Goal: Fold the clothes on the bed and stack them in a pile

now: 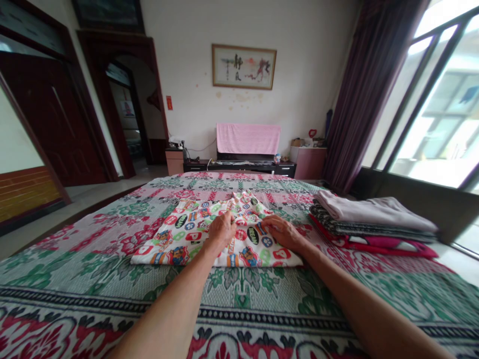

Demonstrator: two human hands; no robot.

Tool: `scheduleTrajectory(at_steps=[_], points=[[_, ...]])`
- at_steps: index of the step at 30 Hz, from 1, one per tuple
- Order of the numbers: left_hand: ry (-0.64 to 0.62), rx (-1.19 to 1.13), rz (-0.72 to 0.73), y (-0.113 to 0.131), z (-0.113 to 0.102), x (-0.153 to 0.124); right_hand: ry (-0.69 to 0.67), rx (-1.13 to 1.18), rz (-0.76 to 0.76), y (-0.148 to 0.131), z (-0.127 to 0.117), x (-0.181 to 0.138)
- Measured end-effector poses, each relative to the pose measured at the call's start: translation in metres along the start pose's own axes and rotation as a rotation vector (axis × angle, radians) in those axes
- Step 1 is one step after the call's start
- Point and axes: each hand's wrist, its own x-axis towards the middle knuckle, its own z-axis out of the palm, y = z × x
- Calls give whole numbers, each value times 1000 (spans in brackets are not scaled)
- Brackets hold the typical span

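A white garment point(204, 239) printed with colourful cartoon figures, lettering and paw marks lies spread on the patterned bedspread point(157, 284). Its kind is hard to make out, since it lies partly folded. Near its middle, my left hand point(222, 232) has its fingers curled in a pinch on the fabric. My right hand point(281, 231) rests on the right part, fingers bent and drawn together on the cloth. The fabric is slightly bunched between both hands. Some fingertips are hidden.
To the right sits a stack of folded cloths, with a pale pink one point(377, 210) on top, a black-and-white one point(374, 230) under it and a red one point(389, 247) below. Beyond the bed stands a low cabinet point(285, 170) under a pink towel point(248, 138).
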Motion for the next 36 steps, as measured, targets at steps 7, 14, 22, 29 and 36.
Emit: scheduleTrajectory(at_steps=[7,14,22,29,36], points=[[83,-15,11,3,-5,0,-4,-38,9,1,2,1],[-10,24,193,4,-1,-1,-17,-26,72,-5,-1,-1],[-75,-44,202,-7,7,-1,-183,-269,320,-15,3,30],[-110,-22,165,-6,6,-1,-169,-453,667,-30,22,53],[-82,46,185,-5,7,-1,21,-498,656,-36,32,42]])
